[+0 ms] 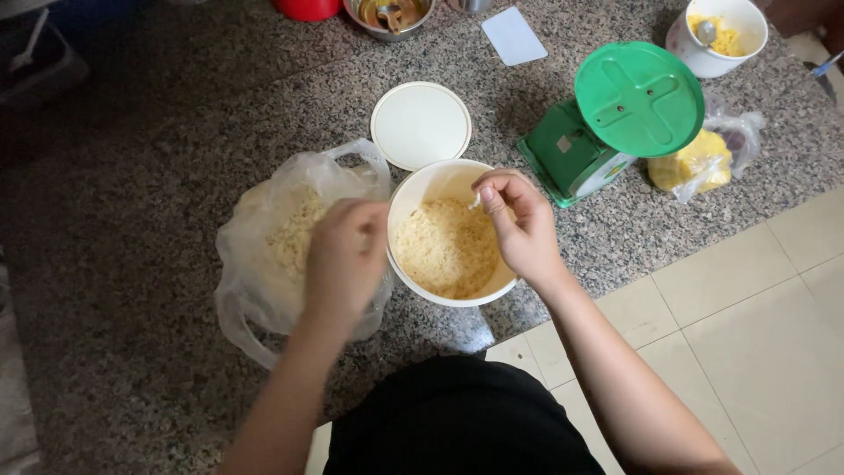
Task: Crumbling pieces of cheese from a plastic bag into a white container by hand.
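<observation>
where granite counter (132, 290) ends | beige floor tiles (747, 334) | bowl (413, 198)

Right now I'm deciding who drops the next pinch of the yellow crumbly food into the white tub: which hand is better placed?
Probably the right hand: it is already over the white tub, fingertips pinched above the yellow crumbs. The left hand is at the plastic bag beside the tub.
</observation>
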